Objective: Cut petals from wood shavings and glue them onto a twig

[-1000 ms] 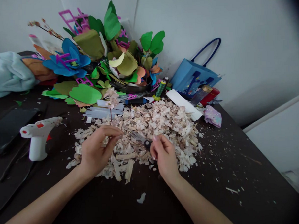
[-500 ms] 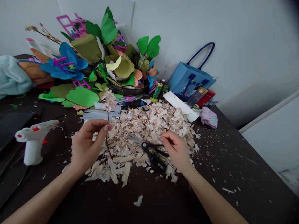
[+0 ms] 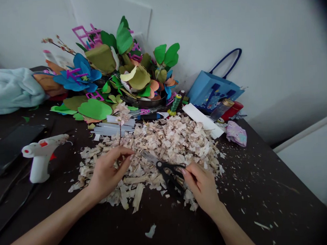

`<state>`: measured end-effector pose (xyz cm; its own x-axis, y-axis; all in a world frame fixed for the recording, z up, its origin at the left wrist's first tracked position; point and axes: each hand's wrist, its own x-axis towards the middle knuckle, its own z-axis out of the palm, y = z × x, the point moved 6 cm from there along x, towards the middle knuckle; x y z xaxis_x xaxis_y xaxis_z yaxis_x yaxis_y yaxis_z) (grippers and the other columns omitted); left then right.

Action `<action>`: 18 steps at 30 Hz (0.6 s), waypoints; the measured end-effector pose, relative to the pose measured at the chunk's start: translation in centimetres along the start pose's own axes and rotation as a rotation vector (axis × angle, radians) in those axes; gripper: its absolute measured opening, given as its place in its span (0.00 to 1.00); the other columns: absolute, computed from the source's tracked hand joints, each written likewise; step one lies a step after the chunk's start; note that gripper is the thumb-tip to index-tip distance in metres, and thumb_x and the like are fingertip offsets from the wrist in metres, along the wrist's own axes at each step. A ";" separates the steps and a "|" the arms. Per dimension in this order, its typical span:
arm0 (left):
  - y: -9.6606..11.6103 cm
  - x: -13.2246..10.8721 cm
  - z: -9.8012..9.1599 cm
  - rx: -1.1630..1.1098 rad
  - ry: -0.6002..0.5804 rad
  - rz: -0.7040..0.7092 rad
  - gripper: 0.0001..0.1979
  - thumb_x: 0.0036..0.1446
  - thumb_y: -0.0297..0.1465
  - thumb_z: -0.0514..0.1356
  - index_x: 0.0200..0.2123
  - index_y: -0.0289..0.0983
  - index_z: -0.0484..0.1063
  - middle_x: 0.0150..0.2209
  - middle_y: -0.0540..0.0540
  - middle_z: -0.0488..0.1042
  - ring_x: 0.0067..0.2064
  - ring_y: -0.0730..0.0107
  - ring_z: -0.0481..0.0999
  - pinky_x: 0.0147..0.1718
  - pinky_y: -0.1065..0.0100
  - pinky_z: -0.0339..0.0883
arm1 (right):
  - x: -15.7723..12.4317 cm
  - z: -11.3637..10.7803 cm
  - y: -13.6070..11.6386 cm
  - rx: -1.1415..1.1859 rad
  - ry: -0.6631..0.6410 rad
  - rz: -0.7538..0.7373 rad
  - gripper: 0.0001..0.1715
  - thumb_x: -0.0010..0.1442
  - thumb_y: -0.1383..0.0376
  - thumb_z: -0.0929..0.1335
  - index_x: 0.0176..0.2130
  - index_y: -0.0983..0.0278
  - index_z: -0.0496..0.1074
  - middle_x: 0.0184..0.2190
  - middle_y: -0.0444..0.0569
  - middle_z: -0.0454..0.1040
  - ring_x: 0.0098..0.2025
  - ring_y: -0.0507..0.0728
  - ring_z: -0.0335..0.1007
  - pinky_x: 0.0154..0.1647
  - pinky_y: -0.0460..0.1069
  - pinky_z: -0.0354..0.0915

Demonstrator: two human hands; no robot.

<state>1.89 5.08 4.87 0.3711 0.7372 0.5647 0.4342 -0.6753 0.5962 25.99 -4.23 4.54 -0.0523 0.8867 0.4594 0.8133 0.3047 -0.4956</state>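
My left hand [image 3: 110, 171] is closed around a thin brown flower stem that rises behind the index finger. A pale pink artificial blossom [image 3: 122, 113] tops the stem; its lower part is mostly hidden by my fingers. Thumb and index fingertips meet to the right of the stem. My right hand [image 3: 201, 186] is pinched at the handle of black-handled scissors [image 3: 165, 169]; whether it touches the handle or holds something small cannot be seen. The scissors lie slightly apart on a heap of pale pink and cream petal pieces [image 3: 177, 132].
A white glue gun [image 3: 40, 156] stands at left beside a dark flat device [image 3: 15, 147]. Behind the heap are glue sticks [image 3: 112, 129], a green thread spool [image 3: 175, 104], colourful felt-like flowers [image 3: 140, 76], a white strip [image 3: 202, 120] and a blue bag [image 3: 213, 87].
My left hand has moved down and right, its fingertips now lower beside the stem. My right hand has dropped to the scissors' handle. The view has shifted slightly.
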 end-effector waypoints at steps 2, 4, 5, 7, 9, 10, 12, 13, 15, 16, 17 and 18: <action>0.7 -0.2 0.2 0.016 -0.030 0.068 0.07 0.60 0.25 0.56 0.40 0.39 0.71 0.32 0.48 0.76 0.32 0.69 0.76 0.30 0.70 0.69 | -0.2 0.1 0.0 -0.006 -0.005 -0.003 0.15 0.66 0.68 0.61 0.27 0.61 0.59 0.22 0.41 0.58 0.23 0.51 0.57 0.26 0.46 0.54; 1.0 -0.3 0.2 0.028 -0.038 0.105 0.08 0.60 0.23 0.56 0.40 0.39 0.70 0.33 0.48 0.76 0.33 0.69 0.77 0.31 0.70 0.69 | -0.3 0.3 0.2 -0.033 -0.027 0.020 0.13 0.66 0.67 0.63 0.28 0.61 0.60 0.23 0.42 0.61 0.24 0.51 0.59 0.26 0.46 0.55; 1.0 -0.4 0.2 0.031 -0.034 0.108 0.08 0.59 0.23 0.56 0.41 0.40 0.70 0.33 0.48 0.76 0.33 0.69 0.77 0.31 0.71 0.69 | -0.4 0.5 0.4 -0.048 -0.046 0.041 0.12 0.66 0.67 0.63 0.29 0.61 0.62 0.24 0.42 0.63 0.25 0.52 0.60 0.27 0.46 0.57; 0.7 -0.4 0.1 0.035 -0.018 0.097 0.09 0.59 0.22 0.57 0.41 0.40 0.70 0.34 0.49 0.76 0.34 0.69 0.76 0.32 0.71 0.69 | -0.5 0.7 0.7 -0.071 -0.091 0.078 0.09 0.65 0.67 0.63 0.32 0.62 0.64 0.26 0.44 0.66 0.27 0.52 0.63 0.29 0.47 0.58; 0.3 -0.4 -0.1 0.044 0.002 0.065 0.09 0.58 0.23 0.58 0.41 0.40 0.70 0.33 0.49 0.76 0.33 0.70 0.76 0.32 0.70 0.68 | -0.5 0.7 0.6 -0.080 -0.123 0.083 0.08 0.66 0.68 0.62 0.33 0.62 0.66 0.28 0.45 0.68 0.28 0.53 0.65 0.30 0.47 0.60; 0.1 -0.3 -0.2 0.050 0.014 0.046 0.08 0.58 0.24 0.59 0.41 0.41 0.71 0.33 0.50 0.75 0.32 0.70 0.75 0.31 0.70 0.68 | -0.5 0.6 0.5 -0.080 -0.133 0.073 0.09 0.66 0.68 0.61 0.33 0.62 0.66 0.28 0.46 0.69 0.29 0.54 0.66 0.30 0.47 0.60; -0.4 -0.1 -0.5 0.067 0.045 0.004 0.06 0.58 0.26 0.59 0.39 0.41 0.71 0.32 0.50 0.75 0.30 0.70 0.74 0.29 0.70 0.67 | -0.4 0.4 0.2 -0.085 -0.151 0.054 0.10 0.67 0.68 0.60 0.34 0.62 0.67 0.29 0.47 0.70 0.30 0.55 0.68 0.31 0.48 0.62; -0.6 0.0 -0.7 0.076 0.062 -0.018 0.05 0.58 0.27 0.60 0.39 0.41 0.72 0.32 0.50 0.75 0.30 0.71 0.74 0.29 0.69 0.67 | -0.4 0.4 0.1 -0.098 -0.161 0.048 0.10 0.67 0.67 0.61 0.34 0.62 0.68 0.29 0.48 0.71 0.31 0.56 0.68 0.32 0.49 0.63; -1.0 0.1 -1.2 0.092 0.099 -0.064 0.03 0.58 0.29 0.60 0.38 0.41 0.72 0.32 0.50 0.76 0.29 0.71 0.73 0.29 0.69 0.67 | -0.6 0.5 -0.1 -0.161 -0.194 0.046 0.06 0.66 0.65 0.63 0.36 0.62 0.68 0.32 0.50 0.72 0.35 0.59 0.70 0.34 0.51 0.65; -1.3 0.2 -1.4 0.098 0.112 -0.095 0.03 0.58 0.31 0.60 0.37 0.41 0.72 0.31 0.50 0.76 0.28 0.70 0.73 0.29 0.68 0.67 | -0.7 0.7 -0.1 -0.205 -0.218 0.050 0.05 0.64 0.63 0.65 0.38 0.62 0.69 0.34 0.51 0.72 0.37 0.61 0.70 0.35 0.53 0.66; -1.6 0.2 -1.5 0.102 0.120 -0.131 0.03 0.59 0.32 0.60 0.37 0.41 0.73 0.31 0.50 0.77 0.28 0.70 0.74 0.29 0.68 0.67 | -0.9 1.0 -0.1 -0.247 -0.246 0.055 0.06 0.63 0.62 0.67 0.39 0.62 0.69 0.37 0.52 0.72 0.40 0.63 0.70 0.37 0.54 0.67; -1.9 0.3 -1.6 0.100 0.124 -0.167 0.04 0.59 0.33 0.60 0.37 0.41 0.73 0.31 0.50 0.77 0.28 0.69 0.74 0.29 0.67 0.68 | -1.0 1.3 -0.1 -0.281 -0.276 0.059 0.09 0.61 0.61 0.69 0.41 0.62 0.69 0.39 0.53 0.72 0.42 0.64 0.70 0.39 0.56 0.68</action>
<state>-0.18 6.55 4.80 0.1865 0.8256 0.5326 0.5624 -0.5342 0.6311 25.22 -4.70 3.15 -0.1237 0.9717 0.2015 0.9444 0.1776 -0.2766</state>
